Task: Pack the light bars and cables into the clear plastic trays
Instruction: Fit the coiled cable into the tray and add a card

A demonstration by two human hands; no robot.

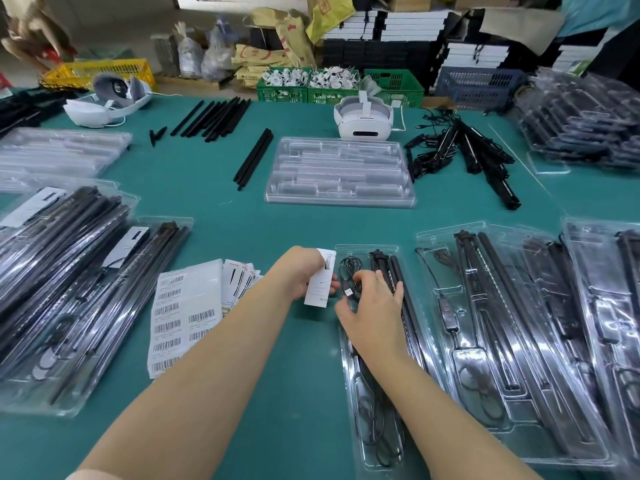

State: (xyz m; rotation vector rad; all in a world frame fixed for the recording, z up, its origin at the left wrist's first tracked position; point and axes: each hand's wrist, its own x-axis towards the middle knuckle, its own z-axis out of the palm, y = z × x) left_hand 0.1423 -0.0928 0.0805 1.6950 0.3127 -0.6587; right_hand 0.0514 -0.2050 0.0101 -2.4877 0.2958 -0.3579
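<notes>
Cable [350, 276], thin, soft and bendy, is being pressed into the top of the clear plastic tray [346, 358] by the right hand [372, 308], best pinched at its hard plug, while a white card [320, 282] is being pinched by the left hand [304, 271].

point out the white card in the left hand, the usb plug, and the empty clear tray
white card [317, 289], head view, lower half of its face
usb plug [348, 292], head view, on the connector body
empty clear tray [277, 197], head view, near left rim
</notes>
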